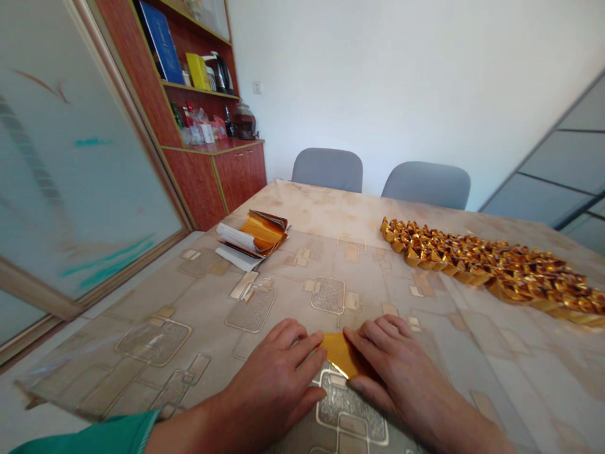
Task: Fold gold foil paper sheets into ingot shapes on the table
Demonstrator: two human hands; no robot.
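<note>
A small folded piece of gold foil paper point(343, 354) lies on the patterned tablecloth, between my two hands. My right hand point(385, 356) grips its right side, thumb at the lower edge and fingers at the upper corner. On the other side, my left hand point(283, 372) rests with its fingers stretched out and their tips against the paper's left end. The left thumb stands apart from the paper. My right fingers and palm cover part of the fold.
A stack of gold and white paper sheets point(258, 236) lies at the far left of the table point(293, 296). Rows of folded gold foil pieces point(491, 268) stand on the right. Two grey chairs point(327, 169) are behind the table, with a red-brown cabinet point(208, 180) at the left.
</note>
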